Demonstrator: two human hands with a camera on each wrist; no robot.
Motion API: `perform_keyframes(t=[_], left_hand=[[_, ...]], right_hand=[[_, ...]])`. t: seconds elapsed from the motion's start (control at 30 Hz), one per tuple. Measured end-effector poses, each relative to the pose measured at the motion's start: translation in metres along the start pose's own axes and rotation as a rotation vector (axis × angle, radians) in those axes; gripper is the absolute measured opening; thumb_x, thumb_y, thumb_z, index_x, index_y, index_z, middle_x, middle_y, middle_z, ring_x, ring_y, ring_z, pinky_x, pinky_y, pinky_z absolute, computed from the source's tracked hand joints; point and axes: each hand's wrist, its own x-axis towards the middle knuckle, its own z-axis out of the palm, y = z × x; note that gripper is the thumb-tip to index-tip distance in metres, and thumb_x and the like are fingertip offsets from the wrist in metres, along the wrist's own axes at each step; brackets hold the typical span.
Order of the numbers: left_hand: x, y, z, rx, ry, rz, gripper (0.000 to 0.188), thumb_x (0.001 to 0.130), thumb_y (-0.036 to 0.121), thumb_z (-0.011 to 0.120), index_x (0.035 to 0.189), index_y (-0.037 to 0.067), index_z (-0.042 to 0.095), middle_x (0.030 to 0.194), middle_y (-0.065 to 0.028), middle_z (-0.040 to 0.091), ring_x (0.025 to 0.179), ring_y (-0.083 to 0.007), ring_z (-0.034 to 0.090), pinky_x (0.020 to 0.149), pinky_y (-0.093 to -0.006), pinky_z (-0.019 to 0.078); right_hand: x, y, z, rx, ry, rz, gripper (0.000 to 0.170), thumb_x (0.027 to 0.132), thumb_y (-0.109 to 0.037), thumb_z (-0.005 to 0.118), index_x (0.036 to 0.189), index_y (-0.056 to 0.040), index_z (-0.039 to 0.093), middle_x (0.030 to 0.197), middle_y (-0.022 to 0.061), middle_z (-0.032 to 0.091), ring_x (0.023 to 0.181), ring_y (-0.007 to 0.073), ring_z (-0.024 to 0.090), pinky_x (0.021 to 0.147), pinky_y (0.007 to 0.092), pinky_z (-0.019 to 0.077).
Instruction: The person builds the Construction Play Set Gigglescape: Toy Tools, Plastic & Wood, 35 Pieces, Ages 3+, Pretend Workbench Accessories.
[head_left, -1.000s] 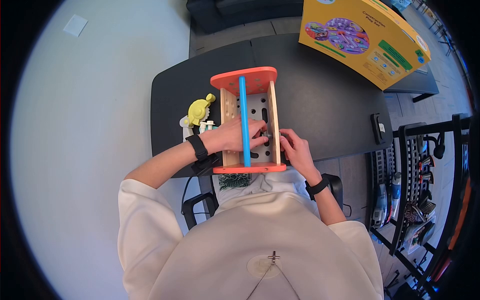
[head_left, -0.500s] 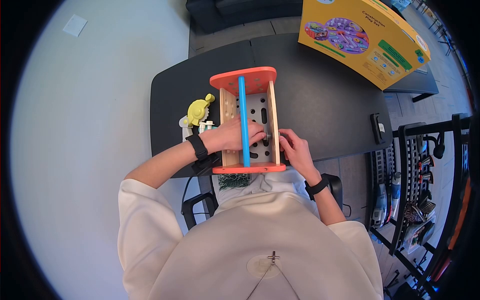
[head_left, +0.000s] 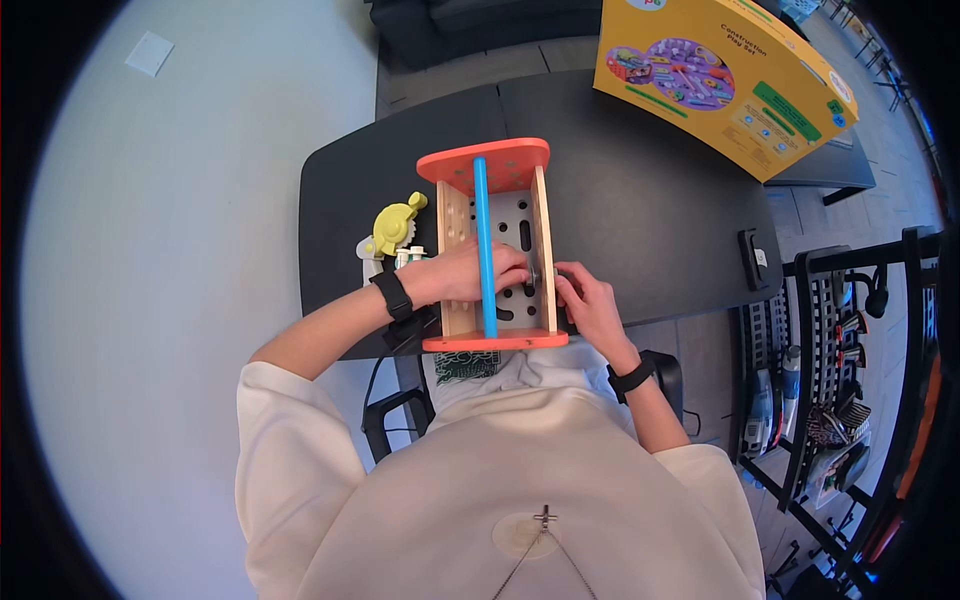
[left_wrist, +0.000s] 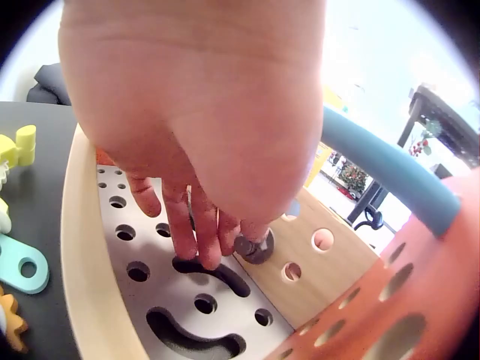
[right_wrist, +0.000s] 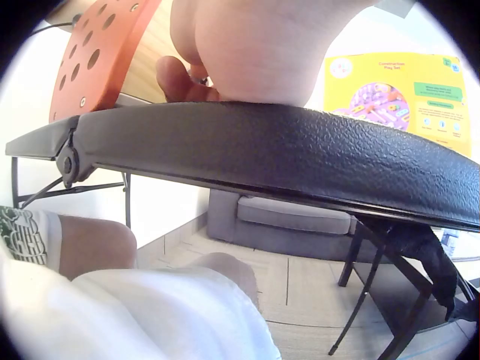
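A toy toolbox (head_left: 497,342) with red end panels, wooden sides and a blue bar (head_left: 483,200) stands on the table. Reaching in beneath the bar, my left hand (head_left: 460,272) pinches a dark grey round nut-like piece (left_wrist: 256,247) against the inner face of the right wooden side (left_wrist: 304,259). Its other fingers rest over the grey slotted floor (left_wrist: 127,255). My right hand (head_left: 592,302) is outside that same side, thumb and fingertips bent against the wood. In the right wrist view the fingers (right_wrist: 176,79) are partly hidden; I cannot tell what they hold.
Left of the toolbox are a yellow toy saw (head_left: 394,228), a teal strip (left_wrist: 21,264) and an orange gear (left_wrist: 10,321). A yellow play-set box (head_left: 730,80) stands at the back right. A black object (head_left: 752,260) lies near the table's right edge.
The left fingers, spread a second ago, have drawn together around the grey piece at the right side. The right hand has stayed at the outer face.
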Motion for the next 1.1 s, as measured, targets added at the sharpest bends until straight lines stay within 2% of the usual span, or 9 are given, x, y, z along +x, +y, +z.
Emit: perform_keyframes(t=[0.27,0.37,0.47,0.53,0.67,0.73,0.87,0.93,1.1], left_hand=[[-0.002,0.012,-0.005,-0.181,0.033,-0.115,0.033,0.109,0.03,0.058,0.119,0.001,0.069,0.106,-0.0212,0.073,0.103,-0.0389,0.071,0.092,-0.0477,0.0561],[0.004,0.0,0.0,0.031,-0.003,0.024,0.037,0.109,0.032,0.059,0.125,0.0,0.066,0.107,-0.021,0.073,0.104,-0.0367,0.072,0.091,-0.0454,0.0573],[0.002,0.006,-0.004,-0.024,-0.016,0.024,0.036,0.11,0.032,0.058,0.124,0.0,0.066,0.106,-0.0205,0.074,0.104,-0.0368,0.072,0.09,-0.0455,0.0572],[-0.002,0.013,-0.007,-0.229,0.021,-0.08,0.033,0.11,0.03,0.056,0.117,0.0,0.07,0.106,-0.0206,0.073,0.104,-0.039,0.071,0.09,-0.0473,0.0567],[0.0,0.01,-0.003,-0.225,0.032,-0.104,0.033,0.109,0.03,0.059,0.115,-0.001,0.069,0.104,-0.0195,0.073,0.101,-0.0375,0.072,0.088,-0.0467,0.0569],[0.006,0.002,0.001,-0.022,-0.002,-0.018,0.038,0.108,0.033,0.06,0.121,-0.002,0.066,0.103,-0.0193,0.074,0.099,-0.0348,0.073,0.085,-0.0451,0.0578],[0.004,0.009,-0.006,-0.03,-0.055,-0.023,0.039,0.109,0.034,0.059,0.122,-0.002,0.065,0.102,-0.0198,0.074,0.097,-0.0363,0.073,0.085,-0.0459,0.0577],[0.0,0.011,-0.005,-0.17,0.062,-0.024,0.036,0.109,0.033,0.056,0.116,0.0,0.069,0.101,-0.0223,0.073,0.096,-0.0407,0.072,0.085,-0.0487,0.057],[0.006,0.003,0.003,-0.081,0.031,-0.038,0.04,0.107,0.037,0.06,0.117,-0.001,0.067,0.098,-0.0209,0.074,0.094,-0.0394,0.073,0.084,-0.0482,0.0569]], right_hand=[[0.0,0.0,0.0,-0.02,-0.005,0.0,0.027,0.109,-0.022,0.065,0.13,-0.0053,0.068,0.072,0.0047,0.063,0.056,0.0099,0.056,0.053,0.0292,0.0464],[0.0,0.0,0.0,-0.024,-0.009,0.001,0.028,0.109,-0.023,0.064,0.13,-0.0053,0.068,0.072,0.0048,0.063,0.056,0.0102,0.056,0.053,0.0292,0.0465],[0.0,0.001,0.0,-0.015,-0.008,0.002,0.028,0.109,-0.023,0.064,0.13,-0.0052,0.068,0.072,0.0048,0.063,0.056,0.0099,0.056,0.053,0.0292,0.0465],[0.0,0.002,0.0,-0.008,-0.013,0.008,0.028,0.109,-0.023,0.064,0.13,-0.0052,0.068,0.073,0.0047,0.063,0.057,0.0096,0.056,0.053,0.029,0.0467],[0.0,0.0,0.0,-0.017,-0.016,0.012,0.028,0.109,-0.023,0.064,0.13,-0.0054,0.068,0.073,0.0047,0.063,0.057,0.0094,0.056,0.053,0.0287,0.0468],[0.0,0.002,0.0,-0.023,-0.013,0.002,0.028,0.109,-0.023,0.064,0.13,-0.0058,0.068,0.073,0.0046,0.063,0.057,0.0095,0.056,0.053,0.0287,0.047],[-0.001,0.001,0.0,-0.015,-0.009,0.009,0.027,0.109,-0.023,0.065,0.13,-0.006,0.069,0.073,0.0046,0.064,0.057,0.0095,0.056,0.054,0.0289,0.0471],[0.0,0.002,0.0,-0.027,-0.012,0.005,0.027,0.108,-0.022,0.065,0.13,-0.006,0.069,0.072,0.0047,0.064,0.056,0.0097,0.056,0.054,0.029,0.047],[-0.001,-0.001,0.0,-0.032,-0.011,0.007,0.027,0.108,-0.022,0.066,0.13,-0.0061,0.069,0.072,0.0051,0.064,0.056,0.0101,0.057,0.054,0.0293,0.0466]])
